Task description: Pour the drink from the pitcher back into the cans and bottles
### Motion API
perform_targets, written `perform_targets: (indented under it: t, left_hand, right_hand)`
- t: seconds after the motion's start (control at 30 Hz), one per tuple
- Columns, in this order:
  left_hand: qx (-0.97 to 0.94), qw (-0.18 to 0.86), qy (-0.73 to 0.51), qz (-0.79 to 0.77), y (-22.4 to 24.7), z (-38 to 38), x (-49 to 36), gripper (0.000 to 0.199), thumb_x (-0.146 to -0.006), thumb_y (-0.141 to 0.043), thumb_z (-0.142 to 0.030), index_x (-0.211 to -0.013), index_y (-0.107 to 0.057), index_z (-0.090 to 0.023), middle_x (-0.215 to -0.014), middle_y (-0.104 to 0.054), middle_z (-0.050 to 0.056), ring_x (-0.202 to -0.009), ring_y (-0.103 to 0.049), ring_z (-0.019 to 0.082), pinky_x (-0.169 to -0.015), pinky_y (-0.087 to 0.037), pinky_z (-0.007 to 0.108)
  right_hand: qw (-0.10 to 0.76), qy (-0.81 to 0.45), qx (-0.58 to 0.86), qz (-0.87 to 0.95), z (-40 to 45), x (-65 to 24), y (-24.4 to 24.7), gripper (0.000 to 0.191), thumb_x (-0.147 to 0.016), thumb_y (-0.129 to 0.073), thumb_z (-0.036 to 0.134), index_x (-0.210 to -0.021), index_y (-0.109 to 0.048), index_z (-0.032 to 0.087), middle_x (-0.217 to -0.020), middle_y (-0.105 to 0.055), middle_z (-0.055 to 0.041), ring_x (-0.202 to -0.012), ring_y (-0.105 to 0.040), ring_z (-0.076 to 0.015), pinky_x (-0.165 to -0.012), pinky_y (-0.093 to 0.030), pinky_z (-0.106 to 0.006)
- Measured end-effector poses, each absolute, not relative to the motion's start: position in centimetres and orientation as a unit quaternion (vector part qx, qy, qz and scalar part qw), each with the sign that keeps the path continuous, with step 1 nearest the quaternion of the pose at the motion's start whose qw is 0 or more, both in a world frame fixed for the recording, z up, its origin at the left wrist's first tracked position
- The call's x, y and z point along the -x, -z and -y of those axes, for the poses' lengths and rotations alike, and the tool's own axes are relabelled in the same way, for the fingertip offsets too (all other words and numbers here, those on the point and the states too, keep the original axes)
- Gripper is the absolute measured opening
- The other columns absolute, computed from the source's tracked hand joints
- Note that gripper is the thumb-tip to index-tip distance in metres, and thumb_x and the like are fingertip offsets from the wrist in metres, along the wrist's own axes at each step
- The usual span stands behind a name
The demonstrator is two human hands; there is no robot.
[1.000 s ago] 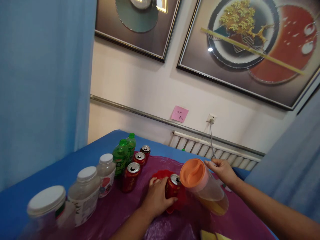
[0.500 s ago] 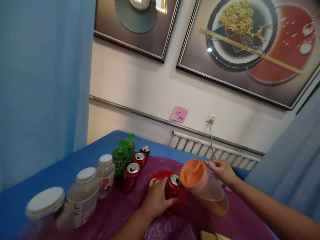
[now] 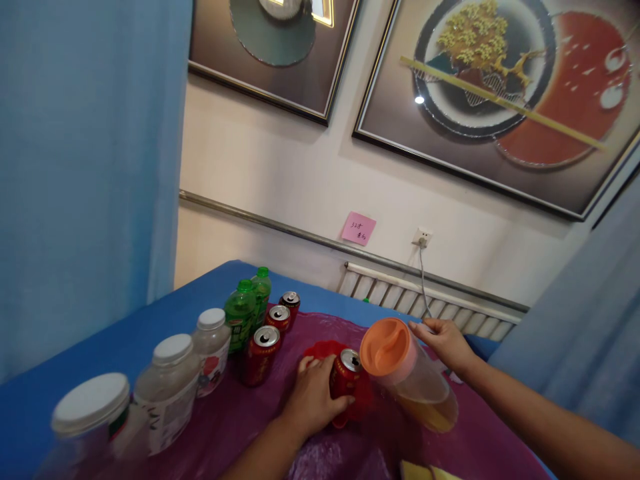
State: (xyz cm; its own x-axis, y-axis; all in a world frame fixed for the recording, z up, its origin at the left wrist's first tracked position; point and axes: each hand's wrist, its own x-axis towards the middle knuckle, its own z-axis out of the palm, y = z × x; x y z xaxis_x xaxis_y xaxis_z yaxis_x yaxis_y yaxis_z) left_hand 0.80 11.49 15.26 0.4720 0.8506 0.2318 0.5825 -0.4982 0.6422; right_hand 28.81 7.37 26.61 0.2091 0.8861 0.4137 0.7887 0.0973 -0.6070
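Observation:
My left hand (image 3: 315, 395) is wrapped round a red drink can (image 3: 345, 375), which stands upright on a red dish (image 3: 364, 399) with an uneven edge. Just right of the can, a clear pitcher (image 3: 423, 387) with an orange lid (image 3: 386, 348) leans over, its top tipped towards the can. Some yellowish liquid lies low in the pitcher. My right hand (image 3: 445, 341) is closed at the pitcher's far side, where its handle is mostly hidden. I cannot make out any liquid running between lid and can.
Left of my hand stand several opened red cans (image 3: 262, 355), two green bottles (image 3: 241, 317) and white-capped jars (image 3: 167, 387). Purple sheeting (image 3: 235, 427) covers part of the blue table (image 3: 125, 333). A yellow cloth-like piece (image 3: 420, 471) lies at the near edge. Behind is a radiator (image 3: 395, 287).

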Motion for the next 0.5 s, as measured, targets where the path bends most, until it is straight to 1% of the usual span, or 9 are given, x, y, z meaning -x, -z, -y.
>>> perform_targets:
  t: [0.1,0.3,0.5]
  left_hand:
    - [-0.822,0.246,-0.271,-0.436,-15.34,-11.48,-0.8,0.075,-0.064,-0.079,-0.047,-0.131,-0.056,-0.024,-0.123,-0.07,0.01,-0.12,-0.058,0.032,-0.116,-0.023,0.047]
    - [-0.819,0.246,-0.272,-0.441,-15.01,-11.55,-0.81,0.078,-0.064,-0.08,-0.048,-0.133,-0.055,-0.021,-0.124,-0.068,0.012,-0.121,-0.057,0.032,-0.116,-0.022,0.047]
    - [-0.82,0.242,-0.281,-0.437,-14.66,-11.62,-0.86,0.076,-0.063,-0.08,-0.047,-0.131,-0.055,-0.023,-0.122,-0.069,0.011,-0.119,-0.058,0.031,-0.116,-0.024,0.047]
  right_hand:
    - [0.402,-0.063,0.667,0.625,-7.32,-28.59,-26.74,0.055,-0.077,-0.054,0.064,-0.051,-0.025,0.025,-0.052,-0.019,0.0065,-0.048,-0.021,-0.0087,-0.043,-0.021,-0.024]
    - [0.395,-0.06,0.67,0.626,-7.3,-28.6,-26.76,0.054,-0.077,-0.053,0.063,-0.051,-0.027,0.025,-0.051,-0.021,0.0065,-0.049,-0.022,-0.0091,-0.042,-0.021,-0.023]
    - [0.394,-0.067,0.673,0.623,-7.29,-28.84,-26.57,0.053,-0.078,-0.053,0.063,-0.052,-0.027,0.025,-0.052,-0.021,0.0067,-0.05,-0.023,-0.0091,-0.043,-0.022,-0.023]
